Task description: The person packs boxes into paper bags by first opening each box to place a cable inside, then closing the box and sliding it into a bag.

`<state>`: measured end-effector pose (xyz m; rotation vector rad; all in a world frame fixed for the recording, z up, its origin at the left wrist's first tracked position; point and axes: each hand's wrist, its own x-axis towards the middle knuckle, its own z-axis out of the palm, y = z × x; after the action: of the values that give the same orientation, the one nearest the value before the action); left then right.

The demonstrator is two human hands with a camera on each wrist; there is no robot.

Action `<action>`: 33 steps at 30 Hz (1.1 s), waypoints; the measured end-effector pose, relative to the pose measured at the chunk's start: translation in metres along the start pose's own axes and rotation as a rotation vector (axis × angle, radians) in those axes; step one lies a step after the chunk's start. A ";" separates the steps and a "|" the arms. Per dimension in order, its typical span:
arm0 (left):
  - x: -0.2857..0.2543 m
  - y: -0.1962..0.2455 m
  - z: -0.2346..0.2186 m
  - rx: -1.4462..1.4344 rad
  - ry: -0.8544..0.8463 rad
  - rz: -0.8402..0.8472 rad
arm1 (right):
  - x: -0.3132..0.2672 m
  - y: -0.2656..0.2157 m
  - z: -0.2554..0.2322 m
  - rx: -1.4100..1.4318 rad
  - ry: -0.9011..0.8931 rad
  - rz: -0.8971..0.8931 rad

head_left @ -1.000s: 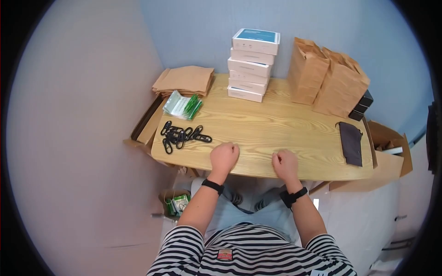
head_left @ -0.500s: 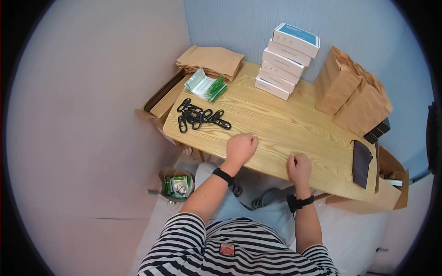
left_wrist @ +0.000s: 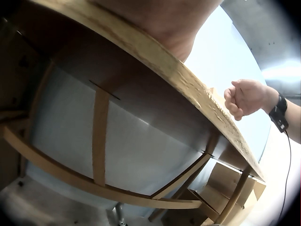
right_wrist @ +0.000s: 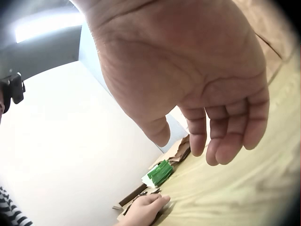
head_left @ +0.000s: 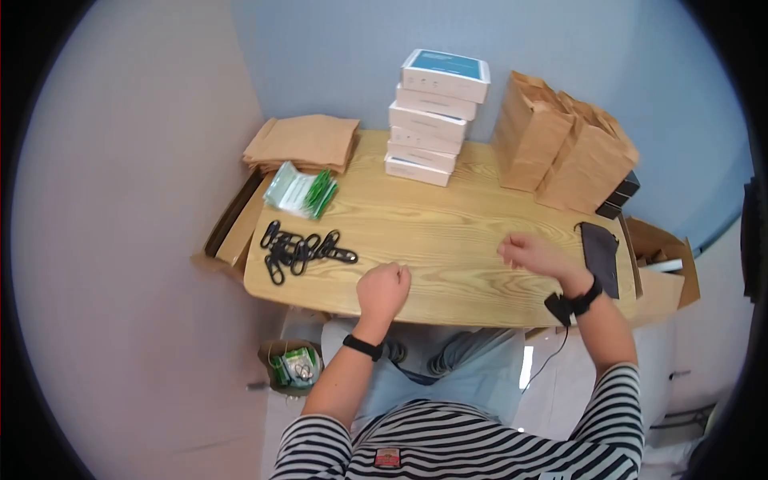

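Observation:
My left hand rests in a loose fist at the table's front edge, holding nothing. Close to its left lies a pile of black looped pieces that look like short bundled cables. Raised over the right half of the table, my right hand is empty; in the right wrist view its palm shows, with fingers relaxed and slightly bent. The dark cloth pouch is the nearest thing to its right. The left wrist view shows mostly the table's underside, the left fingers being hidden above the edge.
Clear packets with green strips lie at the left, before folded brown paper bags. White boxes are stacked at the back. Two brown paper bags stand upright beside black boxes. Open cartons flank the table.
My right hand has lifted off the table's front edge, moved forward and right, and its fingers have loosened. The left hand stays at the edge. The head view swung and came back.

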<state>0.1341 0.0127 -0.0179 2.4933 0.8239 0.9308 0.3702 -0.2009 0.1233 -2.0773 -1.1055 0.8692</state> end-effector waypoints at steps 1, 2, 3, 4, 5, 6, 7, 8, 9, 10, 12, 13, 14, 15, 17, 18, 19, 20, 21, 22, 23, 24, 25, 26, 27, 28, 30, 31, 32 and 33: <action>0.000 0.001 -0.002 0.002 -0.002 -0.007 | 0.010 -0.008 -0.013 0.035 0.022 0.003; 0.001 0.003 -0.003 0.007 -0.001 -0.017 | 0.021 -0.016 -0.026 0.069 0.040 0.001; 0.001 0.005 -0.003 0.005 -0.006 0.003 | 0.037 -0.021 -0.037 0.116 0.098 0.021; 0.001 0.006 -0.005 0.031 -0.040 -0.011 | 0.053 -0.026 -0.046 0.164 0.152 0.037; 0.002 0.005 -0.006 0.060 -0.073 -0.026 | 0.067 -0.038 -0.052 0.234 0.234 0.039; 0.002 0.005 -0.006 0.070 -0.075 -0.020 | 0.081 -0.048 -0.057 0.306 0.315 0.042; 0.002 0.006 -0.006 0.076 -0.077 -0.005 | 0.100 -0.053 -0.067 0.408 0.321 0.054; 0.003 0.007 -0.006 0.076 -0.081 -0.012 | 0.119 -0.057 -0.076 0.510 0.326 0.064; 0.003 0.007 -0.007 0.077 -0.086 -0.021 | 0.133 -0.067 -0.082 0.582 0.371 0.065; 0.003 0.006 -0.005 0.074 -0.084 -0.016 | 0.146 -0.076 -0.088 0.653 0.415 0.065; 0.003 0.007 -0.003 0.064 -0.064 -0.004 | 0.166 -0.099 -0.102 0.706 0.455 0.086; 0.004 0.006 -0.003 0.043 -0.043 -0.003 | 0.173 -0.109 -0.107 0.745 0.490 0.113; 0.007 0.004 -0.004 0.060 -0.041 -0.024 | 0.178 -0.118 -0.110 0.754 0.486 0.112; 0.008 0.004 -0.004 0.070 -0.043 -0.023 | 0.184 -0.126 -0.112 0.753 0.508 0.114; 0.006 0.007 -0.002 0.055 -0.042 0.001 | 0.198 -0.130 -0.121 0.753 0.524 0.119; 0.007 0.007 -0.003 0.059 -0.045 -0.002 | 0.205 -0.130 -0.127 0.679 0.462 0.101; 0.007 0.008 -0.004 0.070 -0.071 -0.013 | 0.213 -0.130 -0.131 0.605 0.399 0.083; 0.007 0.009 -0.005 0.080 -0.097 -0.025 | 0.219 -0.130 -0.134 0.608 0.393 0.088; 0.007 0.007 -0.004 0.083 -0.100 -0.028 | 0.226 -0.129 -0.136 0.639 0.400 0.047; 0.007 0.006 -0.003 0.077 -0.096 -0.020 | 0.230 -0.128 -0.137 0.670 0.408 0.006; 0.007 0.005 -0.003 0.071 -0.093 -0.013 | 0.231 -0.127 -0.136 0.671 0.406 0.012; 0.007 0.005 -0.003 0.071 -0.096 -0.015 | 0.232 -0.127 -0.137 0.784 0.448 -0.103; 0.007 0.006 -0.003 0.073 -0.090 -0.009 | 0.232 -0.127 -0.138 0.896 0.488 -0.220; 0.007 0.006 -0.003 0.075 -0.084 -0.006 | 0.229 -0.128 -0.138 0.895 0.484 -0.217; 0.007 0.006 -0.003 0.074 -0.084 -0.011 | 0.226 -0.129 -0.139 0.916 0.508 -0.237; 0.008 0.006 -0.003 0.081 -0.087 -0.007 | 0.223 -0.129 -0.139 0.937 0.531 -0.258; 0.006 0.006 -0.003 0.092 -0.090 -0.017 | 0.225 -0.121 -0.138 0.909 0.512 -0.222; 0.006 0.004 -0.001 0.069 -0.079 -0.008 | 0.226 -0.118 -0.138 0.881 0.499 -0.195; 0.007 0.004 -0.001 0.047 -0.064 -0.001 | 0.228 -0.113 -0.138 0.878 0.483 -0.199; 0.008 0.004 -0.002 0.054 -0.053 -0.019 | 0.230 -0.108 -0.137 0.861 0.505 -0.181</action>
<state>0.1394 0.0146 -0.0107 2.5396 0.8650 0.8437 0.5269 0.0176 0.2272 -1.3291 -0.4928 0.5365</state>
